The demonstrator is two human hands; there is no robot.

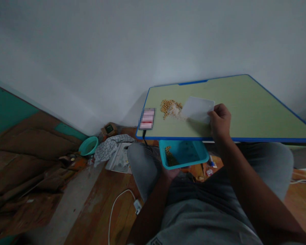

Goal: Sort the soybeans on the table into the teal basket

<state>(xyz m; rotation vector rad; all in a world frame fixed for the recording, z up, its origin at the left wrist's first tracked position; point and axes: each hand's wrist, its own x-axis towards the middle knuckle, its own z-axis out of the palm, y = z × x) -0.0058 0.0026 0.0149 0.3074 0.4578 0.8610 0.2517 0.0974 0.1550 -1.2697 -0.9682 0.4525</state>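
My right hand (220, 119) pinches the right edge of a thin white plastic scraper-like sheet (197, 108), tilted over the tabletop. Just left of the sheet lies a pile of yellow soybeans (166, 106), with pale grains like rice (174, 110) on its right side. Below the table's front edge, my left hand (171, 173) grips a teal plastic basin (186, 154) from underneath; most of its fingers are hidden. Inside the basin, some soybeans and darker green grains (170, 157) are gathered at the left end.
The low green table (255, 109) has a blue rim and stands against the wall. A blurred pink card (147, 119) with a dark strap lies at its left edge. On the floor are a green bowl (88, 146), a checked cloth (112, 146) and a white cable (114, 204).
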